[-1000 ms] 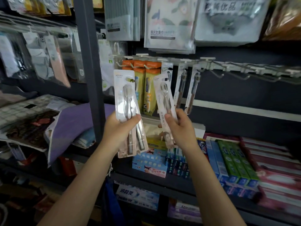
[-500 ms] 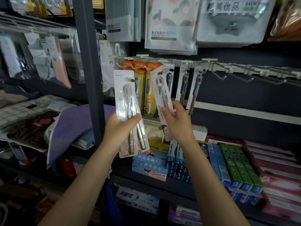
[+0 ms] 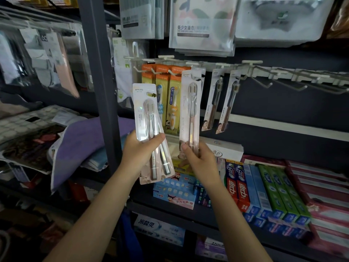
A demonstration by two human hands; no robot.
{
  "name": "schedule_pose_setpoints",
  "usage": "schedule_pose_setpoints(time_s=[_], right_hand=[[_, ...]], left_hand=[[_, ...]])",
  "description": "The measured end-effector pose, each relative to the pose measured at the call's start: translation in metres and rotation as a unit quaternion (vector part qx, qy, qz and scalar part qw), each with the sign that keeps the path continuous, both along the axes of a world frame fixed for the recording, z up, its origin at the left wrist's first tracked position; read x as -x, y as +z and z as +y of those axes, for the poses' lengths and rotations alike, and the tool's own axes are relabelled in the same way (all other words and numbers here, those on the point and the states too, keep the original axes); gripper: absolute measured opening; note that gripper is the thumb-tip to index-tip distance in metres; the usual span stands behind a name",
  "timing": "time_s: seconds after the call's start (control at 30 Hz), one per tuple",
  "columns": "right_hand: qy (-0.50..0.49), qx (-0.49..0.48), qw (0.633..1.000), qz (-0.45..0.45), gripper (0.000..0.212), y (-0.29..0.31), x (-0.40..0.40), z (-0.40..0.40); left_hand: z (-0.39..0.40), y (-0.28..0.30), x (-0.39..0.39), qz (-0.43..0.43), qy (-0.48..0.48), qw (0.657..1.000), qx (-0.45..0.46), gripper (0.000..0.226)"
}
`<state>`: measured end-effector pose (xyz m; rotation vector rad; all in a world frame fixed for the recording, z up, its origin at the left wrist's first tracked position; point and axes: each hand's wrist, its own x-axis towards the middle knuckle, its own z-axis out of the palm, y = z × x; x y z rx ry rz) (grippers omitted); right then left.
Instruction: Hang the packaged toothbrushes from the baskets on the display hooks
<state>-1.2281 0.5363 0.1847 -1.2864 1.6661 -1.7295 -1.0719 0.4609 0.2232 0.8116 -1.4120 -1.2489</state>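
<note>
My left hand (image 3: pixel 138 151) grips a white "SPRING" pack of toothbrushes (image 3: pixel 148 120) by its middle, held upright in front of the shelf post. My right hand (image 3: pixel 198 159) pinches the bottom of a second, narrower toothbrush pack (image 3: pixel 190 106) and holds it upright, its top reaching the row of white display hooks (image 3: pixel 251 71). Orange children's toothbrush packs (image 3: pixel 166 95) hang on the hooks at the left, and two slim dark packs (image 3: pixel 221 103) hang just right of the raised pack. No basket is in view.
Bare hooks (image 3: pixel 294 82) stretch along the rail to the right. Toothpaste boxes (image 3: pixel 264 188) fill the shelf below. A dark vertical post (image 3: pixel 98 72) stands left of the hooks. Folded purple cloth (image 3: pixel 79 142) lies on the left shelf. Packaged goods (image 3: pixel 202 23) hang above.
My right hand has lifted its pack higher and turned it upright, bringing the top up to the hook rail. My left hand and its pack have stayed put.
</note>
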Motion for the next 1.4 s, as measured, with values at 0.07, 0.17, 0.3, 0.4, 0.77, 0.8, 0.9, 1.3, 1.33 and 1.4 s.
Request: schedule_pose_setpoints(time_s=[0.07, 0.17, 0.3, 0.4, 0.77, 0.8, 0.9, 1.3, 1.33, 1.4], right_hand=[[-0.012, 0.000, 1.000, -0.020, 0.013, -0.005, -0.003, -0.002], [-0.028, -0.006, 0.997, -0.070, 0.020, -0.005, -0.005, -0.009], [-0.027, -0.024, 0.993, -0.110, 0.044, 0.005, -0.008, -0.025], [-0.030, -0.038, 0.991, -0.126, 0.045, 0.013, -0.007, -0.039], [-0.076, -0.101, 0.965, -0.229, 0.045, 0.004, 0.023, -0.063], [-0.079, -0.120, 0.964, -0.224, 0.042, 0.000, 0.023, -0.057], [-0.072, -0.135, 0.969, -0.194, 0.037, -0.008, 0.016, -0.036], [0.042, -0.003, 0.991, -0.123, 0.018, 0.005, -0.007, 0.028], [0.023, 0.003, 0.993, -0.111, 0.016, 0.007, -0.001, 0.030], [-0.011, 0.007, 0.998, -0.061, 0.014, 0.009, 0.008, 0.033]], left_hand=[[-0.001, -0.002, 0.001, 0.003, -0.003, 1.000, -0.002, 0.023], [-0.002, -0.005, 0.002, 0.007, -0.003, 1.000, -0.008, 0.026], [-0.003, -0.007, 0.005, 0.010, -0.009, 1.000, -0.003, 0.025], [-0.003, -0.008, 0.008, 0.001, -0.009, 1.000, -0.004, 0.025], [-0.005, -0.009, 0.008, -0.016, -0.030, 0.999, -0.024, 0.022], [-0.004, -0.010, 0.008, -0.017, -0.034, 0.999, -0.027, 0.023], [-0.001, -0.011, 0.009, -0.019, -0.045, 0.998, -0.050, 0.023], [0.010, -0.008, 0.030, 0.030, -0.106, 0.991, -0.080, 0.008], [0.010, -0.009, 0.030, 0.031, -0.097, 0.992, -0.074, 0.004], [0.008, -0.012, 0.030, 0.033, -0.091, 0.993, -0.064, 0.005]])
